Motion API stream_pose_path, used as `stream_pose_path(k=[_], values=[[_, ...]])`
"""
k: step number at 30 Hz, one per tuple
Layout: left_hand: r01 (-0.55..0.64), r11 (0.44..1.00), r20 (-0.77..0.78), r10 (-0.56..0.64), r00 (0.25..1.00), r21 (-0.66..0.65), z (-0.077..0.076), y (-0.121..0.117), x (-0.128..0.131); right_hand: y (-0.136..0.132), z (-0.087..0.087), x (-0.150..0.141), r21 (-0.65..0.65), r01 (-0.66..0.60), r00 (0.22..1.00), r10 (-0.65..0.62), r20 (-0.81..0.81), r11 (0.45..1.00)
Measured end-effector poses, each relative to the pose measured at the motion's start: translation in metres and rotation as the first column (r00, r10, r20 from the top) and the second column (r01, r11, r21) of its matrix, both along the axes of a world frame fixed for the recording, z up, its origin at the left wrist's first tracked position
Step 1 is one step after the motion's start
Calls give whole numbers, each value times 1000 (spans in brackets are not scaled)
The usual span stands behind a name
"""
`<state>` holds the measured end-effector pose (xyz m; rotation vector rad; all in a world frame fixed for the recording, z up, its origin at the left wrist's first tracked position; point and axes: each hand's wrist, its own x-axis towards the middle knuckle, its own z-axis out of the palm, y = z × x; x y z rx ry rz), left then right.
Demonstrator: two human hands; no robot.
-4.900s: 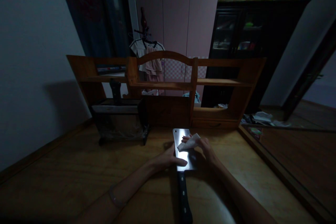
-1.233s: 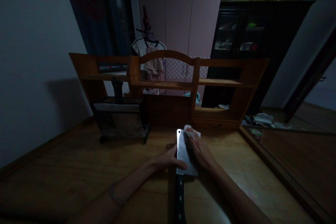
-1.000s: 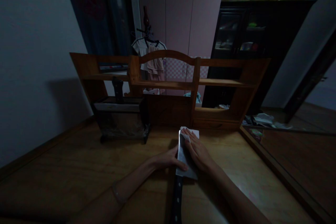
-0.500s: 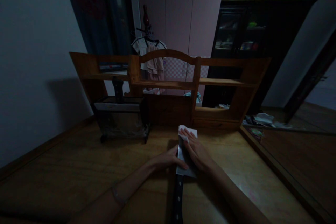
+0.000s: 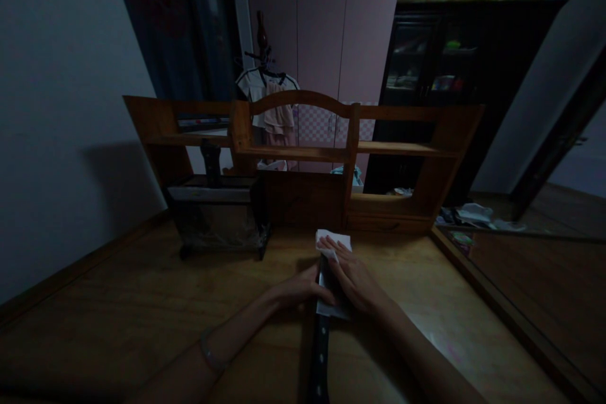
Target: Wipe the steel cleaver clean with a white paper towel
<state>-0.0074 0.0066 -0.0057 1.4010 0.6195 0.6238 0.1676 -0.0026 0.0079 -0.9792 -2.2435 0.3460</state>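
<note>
A cleaver-like knife lies on the wooden tabletop, its black riveted handle (image 5: 320, 353) pointing toward me and its broad blade (image 5: 326, 308) pointing away. My left hand (image 5: 305, 288) pinches the blade from the left side, thumb on top and fingers largely hidden beneath. Pressed over the far part of the blade is my right hand (image 5: 350, 274), fingers stretched forward on a folded white tissue (image 5: 337, 240). That palm and the tissue cover much of the blade.
A knife holder (image 5: 218, 221) with another black-handled knife (image 5: 211, 161) upright in it stands back left. Along the table's far edge runs a wooden shelf unit (image 5: 303, 153). A raised wooden edge (image 5: 492, 303) borders the right side. The room is dim.
My right hand and the tissue have slid slightly toward me and to the left along the blade. The left hand keeps its grip, and the view has shifted a little.
</note>
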Motion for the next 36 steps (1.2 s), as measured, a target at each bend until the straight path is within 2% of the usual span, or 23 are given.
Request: stream_pose_path(k=[5, 15, 24, 32, 36], values=[[15, 1000, 18, -15, 1000, -15, 1, 0, -1, 6, -5, 5, 2, 95, 994, -95, -45, 995], [34, 999, 38, -32, 999, -40, 1, -1, -1, 5, 1, 5, 39, 151, 988, -150, -24, 988], [46, 996, 60, -42, 997, -73, 0, -1, -1, 12, -12, 16, 40, 253, 966, -250, -72, 967], [32, 999, 69, -29, 997, -35, -6, 1, -1, 12, -16, 6, 73, 152, 988, -152, -3, 986], [25, 998, -5, -25, 1000, -62, -7, 3, 1, 12, -16, -1, 38, 133, 991, -133, -18, 990]])
